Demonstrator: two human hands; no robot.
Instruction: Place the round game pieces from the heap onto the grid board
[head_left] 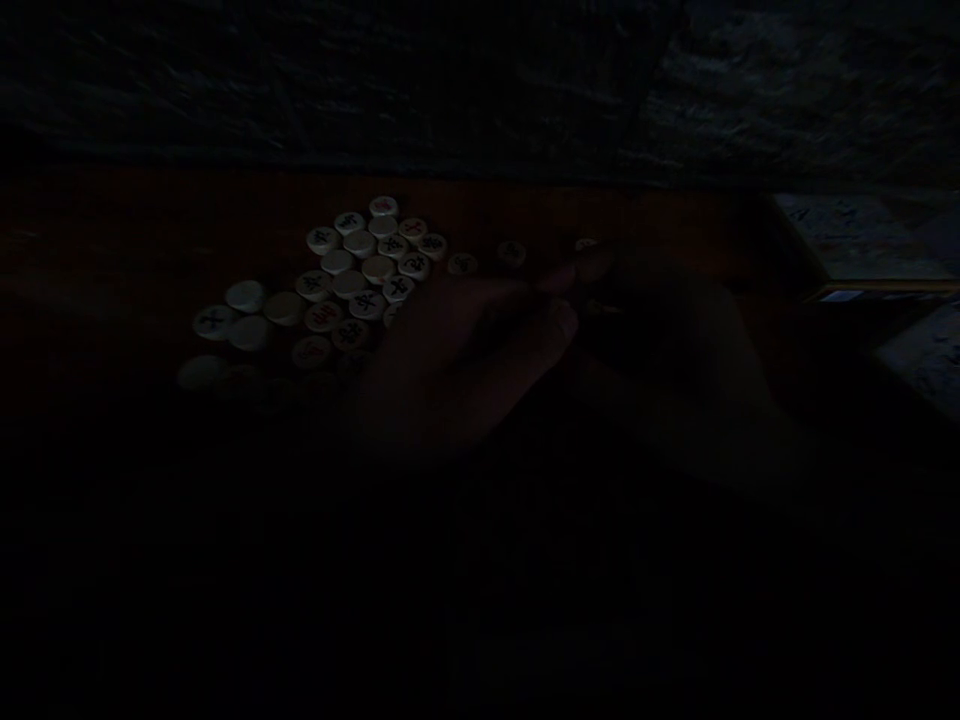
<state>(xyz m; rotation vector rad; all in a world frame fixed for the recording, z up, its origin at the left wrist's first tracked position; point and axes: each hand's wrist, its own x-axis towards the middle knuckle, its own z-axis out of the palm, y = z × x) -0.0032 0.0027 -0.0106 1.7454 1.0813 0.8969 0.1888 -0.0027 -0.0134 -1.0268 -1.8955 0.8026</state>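
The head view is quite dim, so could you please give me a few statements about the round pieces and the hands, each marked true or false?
1. Most visible round pieces lie nearer the left hand than the right hand. True.
2. Every marked piece bears black characters. False: some, such as one red-marked piece, show red.
3. Some pieces show blank faces. True.
4. The two hands are held far apart. False: their fingertips come close together.
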